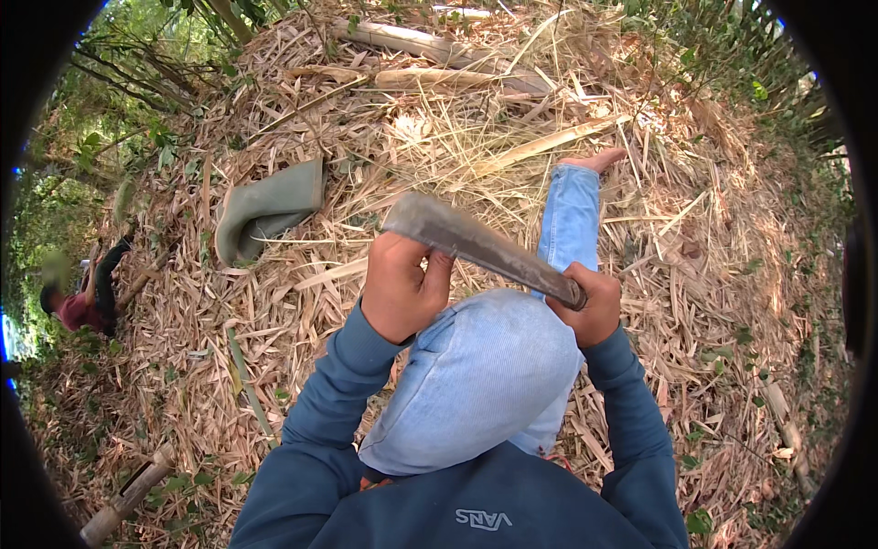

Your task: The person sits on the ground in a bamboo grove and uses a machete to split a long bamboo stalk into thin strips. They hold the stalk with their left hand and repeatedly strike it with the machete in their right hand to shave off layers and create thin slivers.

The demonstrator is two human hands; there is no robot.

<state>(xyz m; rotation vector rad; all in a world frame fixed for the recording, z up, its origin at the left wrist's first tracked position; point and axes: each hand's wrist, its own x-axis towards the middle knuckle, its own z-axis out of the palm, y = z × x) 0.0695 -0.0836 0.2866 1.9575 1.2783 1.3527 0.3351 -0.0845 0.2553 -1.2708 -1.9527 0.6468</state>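
A broad, dark metal machete blade [485, 252] lies slantwise above my raised knee, its wide end to the left and its narrow end lower to the right. My left hand [404, 285] is closed at the wide end, thumb pressed on the near edge and the other fingers folded beneath. At the narrow end, which looks rounded like a socket, my right hand [592, 304] is wrapped around it. Whatever handle there may be is hidden by that hand.
My bent leg in blue jeans [485, 375] is right under the blade; my other leg [571, 215] stretches forward, barefoot. A green rubber boot [270, 210] lies to the left. Dry leaves, split bamboo [549, 145] and poles [430, 46] cover the ground. Another person [87, 297] sits far left.
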